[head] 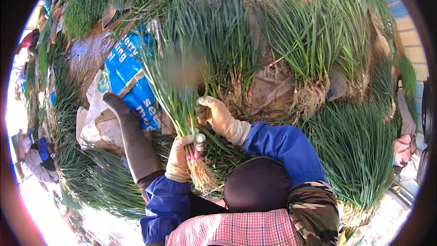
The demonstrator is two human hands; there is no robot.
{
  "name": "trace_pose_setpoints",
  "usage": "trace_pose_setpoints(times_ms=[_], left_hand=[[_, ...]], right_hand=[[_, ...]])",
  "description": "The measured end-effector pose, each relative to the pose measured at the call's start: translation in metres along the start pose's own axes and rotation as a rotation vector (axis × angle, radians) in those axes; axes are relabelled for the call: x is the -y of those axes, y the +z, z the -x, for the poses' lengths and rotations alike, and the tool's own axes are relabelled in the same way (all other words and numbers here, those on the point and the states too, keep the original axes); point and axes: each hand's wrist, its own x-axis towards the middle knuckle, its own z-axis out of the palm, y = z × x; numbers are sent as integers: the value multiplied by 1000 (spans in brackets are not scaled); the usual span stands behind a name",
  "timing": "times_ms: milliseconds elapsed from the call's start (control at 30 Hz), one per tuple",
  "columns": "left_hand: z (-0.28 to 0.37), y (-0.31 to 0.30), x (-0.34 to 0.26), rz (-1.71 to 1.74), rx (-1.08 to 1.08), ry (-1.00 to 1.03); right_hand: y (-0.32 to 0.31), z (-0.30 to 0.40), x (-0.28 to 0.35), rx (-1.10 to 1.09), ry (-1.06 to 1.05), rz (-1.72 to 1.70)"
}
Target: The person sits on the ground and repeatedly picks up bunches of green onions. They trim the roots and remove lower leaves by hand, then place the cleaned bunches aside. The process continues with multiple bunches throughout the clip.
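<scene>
My left hand (179,159), in a pale work glove, grips a small bunch of green onions (177,116) just above their pinkish bulbs. Their stringy roots (201,176) hang toward me, while the long leaves point away. Beside the stalks is my right hand (223,119), gloved too, with its fingers curled in near the leaves. Whether those fingers pinch anything is hidden. A blurred spot covers part of the leaves beyond it. Loose green leaves (225,152) lie on the ground under both hands.
Bundles of green onions lie ahead (235,41) and at right (351,153). A blue-and-white printed plastic sack (126,71) lies left of my boot (131,136). Other people sit at far left (39,164) and far right (404,143), near a tiled wall (409,37).
</scene>
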Motion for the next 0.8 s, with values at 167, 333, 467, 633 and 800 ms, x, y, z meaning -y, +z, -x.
trace_pose_setpoints(times_ms=[167, 333, 467, 633, 800], left_hand=[[0, -3, -3, 178, 32, -54], [15, 1, -31, -69, -94, 153], [31, -18, -59, 208, -43, 337], [28, -5, -54, 125, -59, 286], [8, 0, -38, 41, -102, 211]], right_hand=[[21, 15, 7, 164, -54, -319], [6, 34, 18, 414, 94, -228], [-34, 47, 15, 547, 266, 1418], [-98, -1, 69, -336, -283, 1573], [-130, -58, 102, -668, 111, 1841]])
